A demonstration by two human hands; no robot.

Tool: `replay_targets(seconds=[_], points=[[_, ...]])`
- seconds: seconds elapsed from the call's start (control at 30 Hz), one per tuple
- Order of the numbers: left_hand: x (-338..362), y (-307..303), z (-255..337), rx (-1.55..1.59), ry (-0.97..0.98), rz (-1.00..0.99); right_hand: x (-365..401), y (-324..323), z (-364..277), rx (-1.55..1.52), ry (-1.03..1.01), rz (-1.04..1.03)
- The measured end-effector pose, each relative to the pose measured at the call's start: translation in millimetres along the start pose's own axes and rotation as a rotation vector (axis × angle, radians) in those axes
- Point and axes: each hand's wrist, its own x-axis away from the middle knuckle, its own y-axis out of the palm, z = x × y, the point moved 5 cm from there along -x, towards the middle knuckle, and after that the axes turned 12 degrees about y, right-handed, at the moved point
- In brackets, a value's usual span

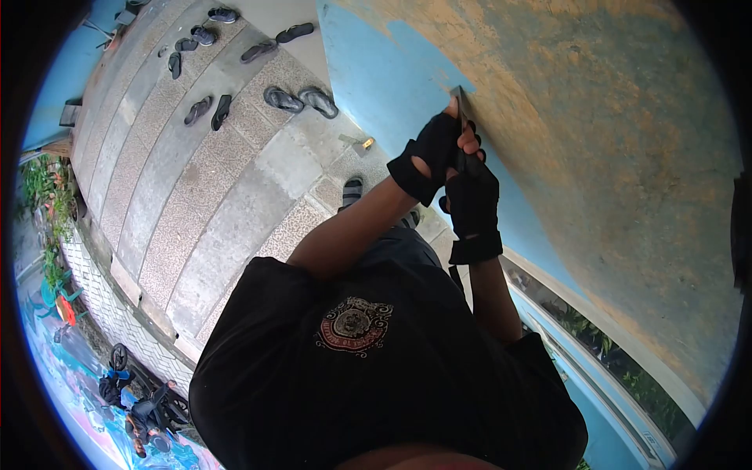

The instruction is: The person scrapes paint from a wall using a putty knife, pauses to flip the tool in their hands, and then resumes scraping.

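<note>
— What does the head view give you?
— I see both hands in black fingerless gloves, up against the wall (611, 157); the left hand (429, 157) sits uppermost, fingers curled tight around the scraper (460, 106); the right hand (472, 205) is just below, touching it, fingers closed on the handle's lower end.
— And the scraper itself?
— Its blade tip is pressed to the wall, right where the blue paint (376, 70) meets the bare orange-brown surface; sandals (301, 99) lie scattered on the tiled floor (227, 204), well apart from the hands.
</note>
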Motion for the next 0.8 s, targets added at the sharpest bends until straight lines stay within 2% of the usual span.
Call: replay_targets(seconds=[0.1, 0.17, 0.2, 0.3, 0.33, 0.37, 0.43, 0.47, 0.57, 0.6, 0.63, 0.7, 0.73, 0.8], points=[[0.6, 3.6, 0.4, -0.048, -0.064, -0.065, -1.1, 1.1, 3.6, -0.007, -0.045, 0.037], [-6.0, -3.4, 12.8, -0.011, 0.04, -0.033, -6.9, 8.5, -13.0, -0.034, -0.123, -0.003], [-9.4, -5.9, 19.5, -0.011, 0.032, -0.021, -9.9, 14.0, -16.7, -0.023, -0.064, 0.003], [-0.3, -1.1, 10.3, 0.059, -0.04, -0.062, 0.0, 8.0, -11.4, 0.087, -0.103, 0.091], [0.9, 1.5, 5.0, -0.002, -0.06, -0.064, 0.8, 5.2, -3.8, 0.03, -0.006, 0.018], [-3.8, 2.0, 11.9, -0.009, -0.049, -0.071, -5.5, 9.7, -6.8, 0.026, -0.02, 0.016], [-6.4, -4.3, 13.7, -0.028, -0.011, -0.013, -4.3, 9.8, -20.8, 0.078, -0.267, 0.128], [-8.5, -7.3, 16.5, 0.035, -0.035, -0.037, -13.2, 17.7, 1.6, -0.031, 0.124, -0.01], [-2.1, -0.7, 13.1, 0.005, -0.028, -0.009, 0.6, 9.8, -17.3, -0.098, 0.062, -0.013], [-0.4, 1.3, 10.9, -0.018, -0.028, -0.04, -2.6, 10.1, -10.4, -0.099, 0.143, 0.001], [-3.7, -1.0, 15.4, -0.027, -0.024, -0.05, -6.0, 12.8, -11.1, -0.107, 0.132, 0.003], [-5.4, -1.6, 16.3, 0.045, -0.054, -0.075, -2.7, 12.1, -25.2, 0.091, -0.145, 0.113], [-5.5, -3.2, 14.9, 0.053, -0.064, -0.072, -3.1, 16.2, -26.2, -0.02, -0.06, 0.088], [-6.3, -7.2, 18.0, 0.069, -0.04, -0.047, 4.0, 12.9, -21.3, 0.023, -0.068, 0.095]])
